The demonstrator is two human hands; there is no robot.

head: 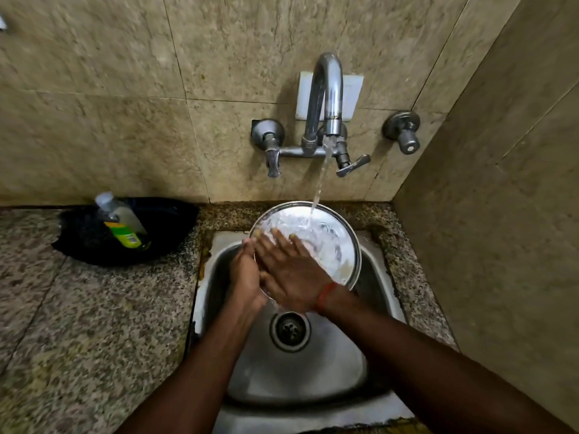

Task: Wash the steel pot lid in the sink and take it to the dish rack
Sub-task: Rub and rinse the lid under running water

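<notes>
The round steel pot lid (332, 242) is tilted above the steel sink (297, 371), its inner face towards me and wet under the running water. My left hand (246, 277) grips the lid's left rim. My right hand (291, 274) lies flat on the lid's face, fingers spread, covering its lower left part. A red thread circles my right wrist.
The wall tap (326, 98) pours a stream onto the lid's top. A dish-soap bottle (122, 220) leans in a black bowl (163, 233) on the speckled granite counter (78, 308) at left. Tiled walls close off the back and the right. The drain (289, 330) sits below my hands.
</notes>
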